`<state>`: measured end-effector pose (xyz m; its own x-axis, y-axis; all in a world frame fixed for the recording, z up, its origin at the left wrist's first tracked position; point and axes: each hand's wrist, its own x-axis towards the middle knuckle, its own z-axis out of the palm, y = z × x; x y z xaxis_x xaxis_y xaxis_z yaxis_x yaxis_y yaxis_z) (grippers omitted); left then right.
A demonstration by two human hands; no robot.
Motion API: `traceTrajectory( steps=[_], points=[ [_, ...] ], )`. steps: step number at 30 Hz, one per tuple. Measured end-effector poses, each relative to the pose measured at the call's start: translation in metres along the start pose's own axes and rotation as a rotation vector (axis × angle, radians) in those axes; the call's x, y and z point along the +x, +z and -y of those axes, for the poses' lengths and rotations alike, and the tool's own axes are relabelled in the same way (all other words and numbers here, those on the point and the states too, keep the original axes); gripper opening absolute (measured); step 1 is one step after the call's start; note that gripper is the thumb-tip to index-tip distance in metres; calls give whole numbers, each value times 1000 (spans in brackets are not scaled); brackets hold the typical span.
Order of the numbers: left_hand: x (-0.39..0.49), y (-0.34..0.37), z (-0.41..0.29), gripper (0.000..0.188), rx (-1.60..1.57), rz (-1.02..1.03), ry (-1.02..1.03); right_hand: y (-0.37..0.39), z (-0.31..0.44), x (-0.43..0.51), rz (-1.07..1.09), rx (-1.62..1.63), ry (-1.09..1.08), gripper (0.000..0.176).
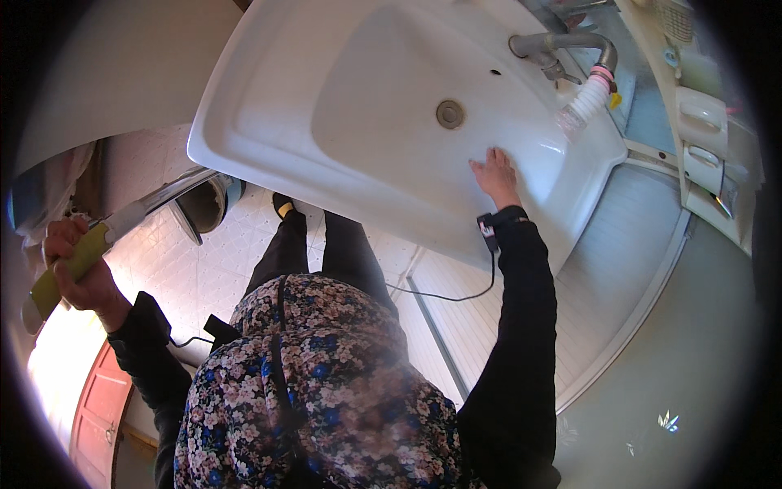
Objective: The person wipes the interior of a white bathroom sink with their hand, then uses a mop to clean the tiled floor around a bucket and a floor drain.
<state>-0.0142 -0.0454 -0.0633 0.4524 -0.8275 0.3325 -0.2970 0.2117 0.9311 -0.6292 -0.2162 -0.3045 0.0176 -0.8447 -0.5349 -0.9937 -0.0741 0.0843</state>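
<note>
A long pole with a yellow-green grip [76, 269] is held in my left hand [79, 275] at the left, away from the sink; the pole's pale and metallic part reaches up to near the sink's lower left edge, and its far end is hidden. My right hand [496, 176] rests in the basin of a white ceramic sink [379, 177], fingers apart and holding nothing. Beyond the fingertips lies the round drain [450, 114]. A metal faucet [574, 41] with a white corrugated hose [589, 101] hangs over the basin to the right of the drain.
Below the sink's left edge stands an open bucket-like container [201, 208] on the tiled floor [226, 257]. White holders [702, 122] line the shelf at the right. A thin black cable [452, 299] runs from my right wrist. A red door [101, 409] stands at lower left.
</note>
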Motion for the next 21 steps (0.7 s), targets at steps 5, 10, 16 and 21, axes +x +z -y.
traceTrajectory(
  steps=[5,10,16,21],
  points=[
    [2,11,-4,22,36,-2,-4,2,79,82,-207,396,125,69],
    [2,14,-4,24,-10,-14,-5,-17,183,100,-279,636,-17,76],
    [0,13,-4,23,-21,-47,6,-35,229,57,-164,694,-489,73],
    [3,16,-3,23,-13,-11,36,-34,186,-36,189,572,-956,57]
  ],
)
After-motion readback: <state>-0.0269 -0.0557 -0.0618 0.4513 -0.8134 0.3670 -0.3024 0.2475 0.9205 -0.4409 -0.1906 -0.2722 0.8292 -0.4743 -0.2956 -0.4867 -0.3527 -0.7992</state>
